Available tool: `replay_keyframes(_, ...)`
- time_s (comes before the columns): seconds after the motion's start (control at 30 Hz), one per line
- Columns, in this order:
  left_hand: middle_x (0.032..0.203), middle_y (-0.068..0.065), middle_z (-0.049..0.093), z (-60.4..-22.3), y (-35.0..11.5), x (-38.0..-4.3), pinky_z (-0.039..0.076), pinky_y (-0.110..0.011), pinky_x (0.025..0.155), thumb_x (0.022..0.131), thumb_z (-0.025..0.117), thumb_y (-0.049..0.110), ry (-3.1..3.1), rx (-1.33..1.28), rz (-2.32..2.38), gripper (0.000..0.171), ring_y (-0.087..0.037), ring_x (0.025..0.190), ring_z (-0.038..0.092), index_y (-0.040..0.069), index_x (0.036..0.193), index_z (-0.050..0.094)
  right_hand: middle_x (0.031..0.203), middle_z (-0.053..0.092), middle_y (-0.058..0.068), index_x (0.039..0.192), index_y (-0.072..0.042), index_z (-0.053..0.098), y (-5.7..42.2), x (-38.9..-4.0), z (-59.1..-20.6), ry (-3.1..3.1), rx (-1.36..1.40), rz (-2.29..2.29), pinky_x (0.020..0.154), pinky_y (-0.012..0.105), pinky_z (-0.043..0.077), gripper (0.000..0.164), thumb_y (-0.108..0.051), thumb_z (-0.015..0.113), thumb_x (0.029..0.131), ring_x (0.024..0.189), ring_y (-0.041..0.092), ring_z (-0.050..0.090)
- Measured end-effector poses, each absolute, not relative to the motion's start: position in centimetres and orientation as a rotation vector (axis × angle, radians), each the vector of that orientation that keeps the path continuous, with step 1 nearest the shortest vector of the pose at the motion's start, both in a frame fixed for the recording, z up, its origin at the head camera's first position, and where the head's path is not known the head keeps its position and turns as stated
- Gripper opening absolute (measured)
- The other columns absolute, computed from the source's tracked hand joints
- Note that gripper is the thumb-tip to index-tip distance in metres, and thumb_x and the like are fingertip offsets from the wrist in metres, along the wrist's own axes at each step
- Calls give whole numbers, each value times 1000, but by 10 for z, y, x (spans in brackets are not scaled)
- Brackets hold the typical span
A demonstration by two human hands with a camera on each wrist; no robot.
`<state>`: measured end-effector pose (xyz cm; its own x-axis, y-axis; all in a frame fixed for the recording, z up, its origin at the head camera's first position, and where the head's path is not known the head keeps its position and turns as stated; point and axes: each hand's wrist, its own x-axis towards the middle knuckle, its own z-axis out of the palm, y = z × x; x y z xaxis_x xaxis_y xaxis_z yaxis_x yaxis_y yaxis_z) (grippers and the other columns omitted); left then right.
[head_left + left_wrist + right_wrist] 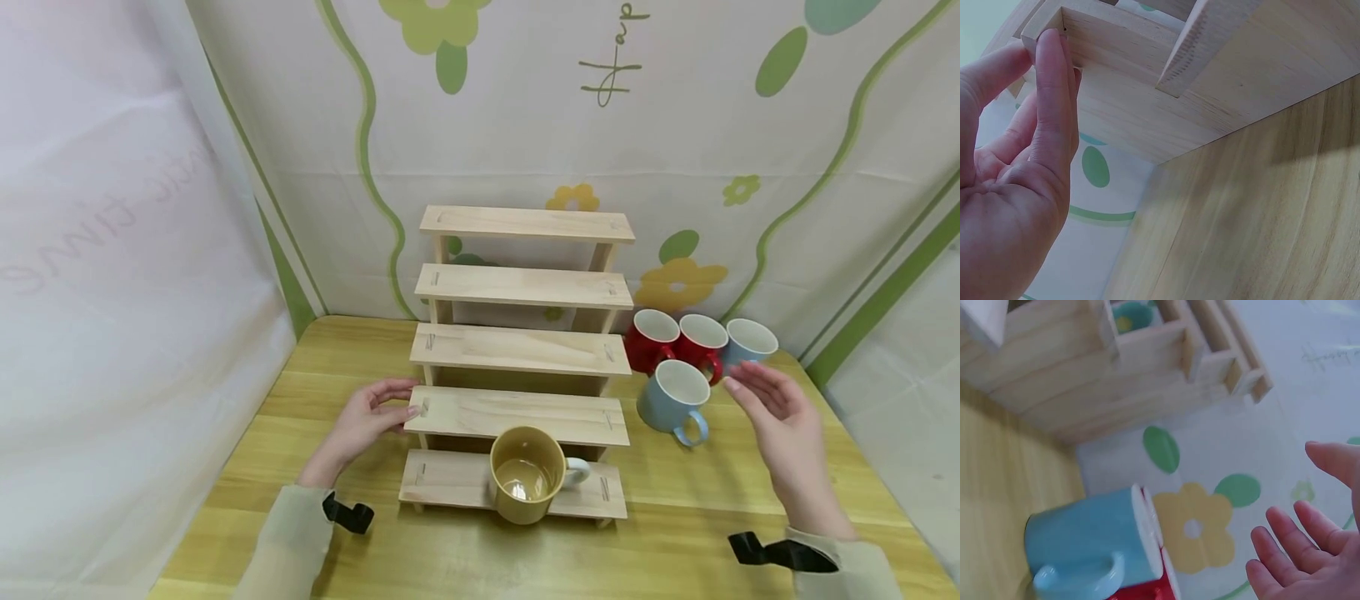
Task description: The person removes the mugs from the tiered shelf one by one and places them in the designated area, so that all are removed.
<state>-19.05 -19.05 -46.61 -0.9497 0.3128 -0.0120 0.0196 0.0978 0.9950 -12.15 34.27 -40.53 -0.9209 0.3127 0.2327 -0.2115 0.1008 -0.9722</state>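
Observation:
A light wooden stepped shelf (521,347) stands on the table, its boards rising toward the back. My left hand (367,421) pinches the left end of the second board from the bottom; the left wrist view shows thumb and fingers (1050,94) at that board's corner. A yellow mug (521,475) with a white handle sits upright on the lowest board. My right hand (783,425) is held with fingers apart and nothing in it, just right of a light blue mug (663,404) whose handle points toward the front.
Behind the near blue mug stand two red mugs (647,343) and another blue mug (750,340), close together at the shelf's right. A printed cloth (510,133) hangs behind the wooden table (300,433), with more cloth along both sides.

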Motion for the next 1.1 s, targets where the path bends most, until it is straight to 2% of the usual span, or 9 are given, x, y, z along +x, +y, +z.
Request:
replay_keyframes(0.1, 126, -24, 60, -466, -191, -191, 60, -54, 79, 94, 75, 6, 2156, 339, 1942, 48, -28, 91, 71, -6, 136, 56, 125, 68, 1, 135, -1, 60, 331, -117, -395, -2026, -19, 1881, 90, 9, 48, 42, -2, 72, 95, 111, 6, 63)
replay_keyframes(0.3, 126, -25, 59, -466, -191, -191, 61, -49, 78, 93, 75, 5, 2160, 339, 1949, 48, -27, 91, 71, -7, 136, 56, 134, 64, 5, 139, 1, 56, 302, -106, -389, -2182, 144, 1854, 94, 12, 48, 44, -1, 68, 98, 119, 10, 60)
replay_keyframes(0.43, 127, -25, 59, -465, -191, -191, 62, -47, 76, 93, 75, 5, 2164, 336, 1937, 49, -27, 89, 71, -7, 136, 56, 133, 64, 8, 138, 5, 54, 283, -101, -390, -2286, 267, 1859, 96, 18, 50, 43, 2, 67, 98, 119, 13, 61)
replay_keyframes(0.67, 128, -24, 59, -463, -191, -191, 62, -42, 74, 93, 75, 6, 2166, 324, 1936, 48, -27, 89, 70, -6, 136, 56, 133, 61, 22, 135, 2, 57, 256, -101, -400, -2405, 541, 1830, 100, 28, 50, 42, 2, 70, 95, 123, 22, 61)
replay_keyframes(0.9, 125, -24, 60, -465, -192, -192, 62, -47, 77, 93, 75, 5, 2167, 352, 1929, 48, -27, 90, 71, -7, 135, 56, 134, 59, 23, 136, 0, 58, 235, -98, -419, -2433, 721, 1931, 103, 35, 50, 46, 0, 74, 93, 122, 35, 60)
replay_keyframes(1.1, 126, -23, 61, -465, -192, -192, 60, -54, 79, 93, 76, 6, 2169, 350, 1929, 48, -28, 90, 71, -5, 136, 57, 132, 61, 22, 135, 2, 58, 223, -95, -427, -2418, 743, 1971, 101, 37, 51, 47, 1, 75, 91, 120, 37, 61)
